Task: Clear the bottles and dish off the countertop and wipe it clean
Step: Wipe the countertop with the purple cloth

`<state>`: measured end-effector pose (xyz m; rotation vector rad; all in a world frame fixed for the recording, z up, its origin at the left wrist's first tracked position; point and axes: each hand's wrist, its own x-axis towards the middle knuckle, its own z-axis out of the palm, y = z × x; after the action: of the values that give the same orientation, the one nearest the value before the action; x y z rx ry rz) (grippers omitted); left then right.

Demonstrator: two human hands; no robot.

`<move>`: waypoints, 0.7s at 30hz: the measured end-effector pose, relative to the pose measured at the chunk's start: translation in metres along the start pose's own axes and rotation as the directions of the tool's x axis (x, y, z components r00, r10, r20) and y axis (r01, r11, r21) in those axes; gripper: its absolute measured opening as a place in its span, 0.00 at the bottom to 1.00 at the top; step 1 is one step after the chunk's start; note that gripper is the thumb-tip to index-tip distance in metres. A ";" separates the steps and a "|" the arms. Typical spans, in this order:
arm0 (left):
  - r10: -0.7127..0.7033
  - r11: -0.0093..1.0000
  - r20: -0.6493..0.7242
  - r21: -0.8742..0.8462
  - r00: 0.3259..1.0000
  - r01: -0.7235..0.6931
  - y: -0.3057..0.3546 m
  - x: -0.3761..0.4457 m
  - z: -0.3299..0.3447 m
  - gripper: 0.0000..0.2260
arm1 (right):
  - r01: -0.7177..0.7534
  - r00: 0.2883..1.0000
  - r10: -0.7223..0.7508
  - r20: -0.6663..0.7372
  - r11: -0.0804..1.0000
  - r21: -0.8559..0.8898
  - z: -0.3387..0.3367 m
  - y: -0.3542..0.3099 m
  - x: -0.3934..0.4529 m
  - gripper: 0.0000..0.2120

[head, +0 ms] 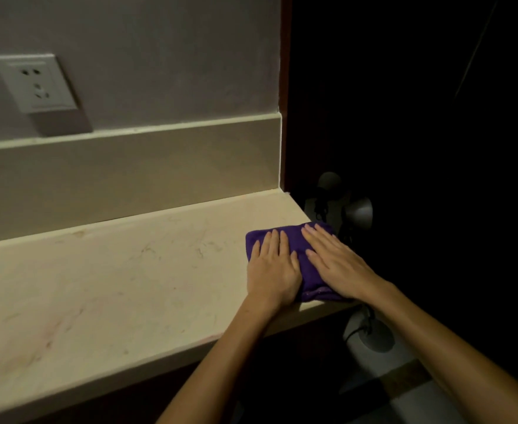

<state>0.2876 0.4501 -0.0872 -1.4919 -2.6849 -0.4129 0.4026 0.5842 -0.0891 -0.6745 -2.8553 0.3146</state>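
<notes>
Cloth: a folded purple cloth (300,261) lies at the tabletop's (113,280) right end, its near edge at the front edge.
Left hand (271,267): flat on the cloth's left half — fingers together, palm down.
Right hand (332,260): flat on the right half, fingers extended and slightly spread.
Tabletop: pale stone, faint reddish smears — left front.
Wall: a white socket (35,84), upper left.
</notes>
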 end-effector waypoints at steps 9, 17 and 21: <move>0.045 0.999 -0.009 -0.031 0.999 -0.045 -0.004 -0.022 0.000 0.35 | 0.040 0.999 -0.041 0.030 0.998 0.041 -0.005 -0.003 -0.019 0.27; -0.007 0.999 0.012 -0.045 1.000 0.008 -0.001 -0.007 0.002 0.29 | 0.020 0.999 -0.021 0.036 0.999 0.030 -0.007 -0.003 -0.013 0.26; 0.042 0.996 0.031 -0.085 0.999 -0.039 -0.008 -0.012 -0.005 0.28 | -0.028 0.999 0.028 0.022 1.000 0.009 -0.009 -0.014 -0.017 0.27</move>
<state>0.2867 0.4352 -0.0857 -1.5858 -2.6887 -0.5098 0.4137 0.5663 -0.0789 -0.7139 -2.8659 0.3411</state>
